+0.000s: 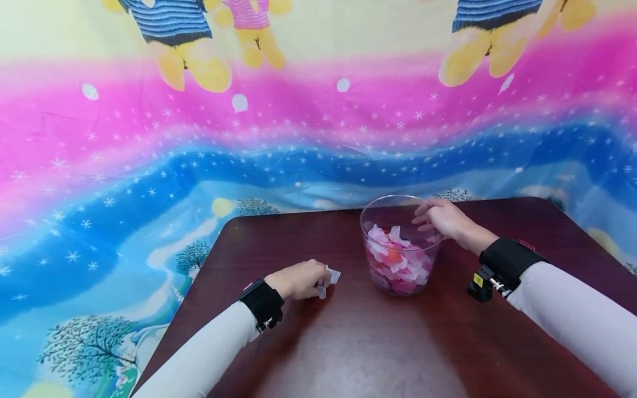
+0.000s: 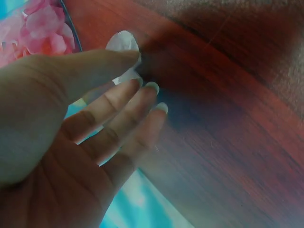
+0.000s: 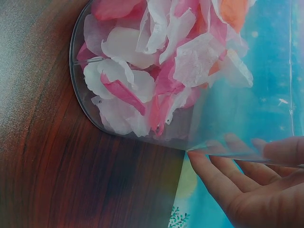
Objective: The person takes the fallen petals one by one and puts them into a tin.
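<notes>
A clear round tub (image 1: 400,249) stands on the table, partly filled with pink, white and orange artificial petals (image 1: 398,260). My right hand (image 1: 444,218) grips the tub's right rim. In the right wrist view the thumb (image 3: 285,149) lies on one side of the clear wall and the fingers (image 3: 216,178) spread along the other. Left of the tub, low over the tabletop, my left hand (image 1: 301,279) pinches a whitish petal (image 1: 334,275). Seen from the left wrist, the petal (image 2: 124,42) pokes out past the thumb, and the remaining fingers extend loosely.
The dark reddish-brown wooden table (image 1: 298,354) has rounded far corners. Behind it and along its sides hangs a colourful printed cloth (image 1: 298,127) with snowflakes, trees and bears, close to the table's far edge. Each wrist wears a black strap; a small camera (image 1: 480,283) hangs from the right one.
</notes>
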Tool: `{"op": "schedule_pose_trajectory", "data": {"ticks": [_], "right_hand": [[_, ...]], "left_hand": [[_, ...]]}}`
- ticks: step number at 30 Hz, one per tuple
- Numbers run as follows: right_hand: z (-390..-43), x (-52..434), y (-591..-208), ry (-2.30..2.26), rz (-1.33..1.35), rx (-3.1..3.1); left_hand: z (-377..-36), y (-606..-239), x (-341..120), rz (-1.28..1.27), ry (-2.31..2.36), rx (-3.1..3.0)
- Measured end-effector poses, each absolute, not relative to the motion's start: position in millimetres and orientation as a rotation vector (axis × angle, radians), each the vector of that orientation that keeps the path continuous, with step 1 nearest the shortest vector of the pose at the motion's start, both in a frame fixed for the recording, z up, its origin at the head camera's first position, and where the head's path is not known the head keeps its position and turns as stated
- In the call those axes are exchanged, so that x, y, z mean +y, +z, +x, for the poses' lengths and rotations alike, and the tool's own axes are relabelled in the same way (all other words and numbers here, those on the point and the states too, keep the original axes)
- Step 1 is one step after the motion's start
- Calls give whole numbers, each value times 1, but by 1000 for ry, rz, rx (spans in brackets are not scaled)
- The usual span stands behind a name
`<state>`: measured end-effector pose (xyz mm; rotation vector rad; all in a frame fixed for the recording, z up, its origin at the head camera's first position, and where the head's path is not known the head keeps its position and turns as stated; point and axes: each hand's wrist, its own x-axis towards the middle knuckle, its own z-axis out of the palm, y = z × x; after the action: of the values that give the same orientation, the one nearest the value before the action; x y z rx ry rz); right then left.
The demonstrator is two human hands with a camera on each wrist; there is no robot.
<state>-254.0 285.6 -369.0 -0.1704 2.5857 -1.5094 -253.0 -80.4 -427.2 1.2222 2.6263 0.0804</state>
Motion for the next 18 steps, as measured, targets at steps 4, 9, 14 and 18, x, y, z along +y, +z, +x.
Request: {"op": "schedule_pose_trajectory", "data": {"ticks": [4,9,14,18], "right_hand": [[-253,287,-368,-1512,-173,2598],[-254,286,-371,-1515,-176,2592],[-253,285,-372,-1500,-177,2602],[-253,285,-371,-1499,-167,2602]], "left_hand": [[-253,-426,-80,1242,105,2612],[-252,-406,-79,1293,126,2600],[-250,-354,-65,1509,156,2639],[-249,-308,-40,1648,189,2669]]}}
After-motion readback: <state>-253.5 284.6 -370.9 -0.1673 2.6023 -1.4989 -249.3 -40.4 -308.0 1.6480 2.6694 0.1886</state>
